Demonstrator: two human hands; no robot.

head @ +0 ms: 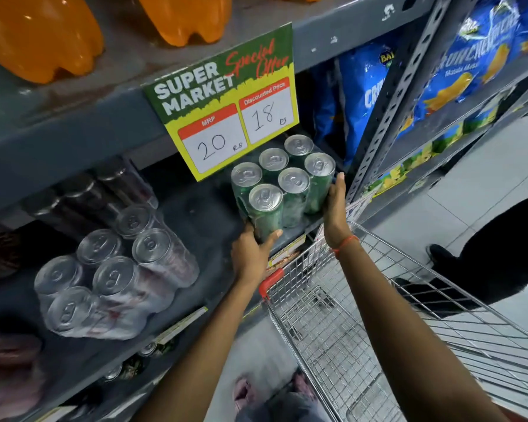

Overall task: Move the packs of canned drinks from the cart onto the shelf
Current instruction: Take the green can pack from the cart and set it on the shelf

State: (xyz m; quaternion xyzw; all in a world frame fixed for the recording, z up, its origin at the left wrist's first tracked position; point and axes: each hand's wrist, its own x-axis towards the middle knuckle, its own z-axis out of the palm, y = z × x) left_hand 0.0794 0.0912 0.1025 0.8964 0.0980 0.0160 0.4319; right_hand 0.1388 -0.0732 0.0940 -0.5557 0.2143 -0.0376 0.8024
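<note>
Nearest me, the wire cart [363,315] stands below my forearms, its basket bare where visible. My left hand [253,251] has its grip clenched around the near corner can of the green six-pack [282,181]; my right hand [336,205] presses flat against its right side. The pack holds six green cans with silver tops, shrink-wrapped in clear film, resting at the front of the grey shelf [201,208]. Left lies a pale six-pack [113,269]. Above hangs a price sign [226,102].
</note>
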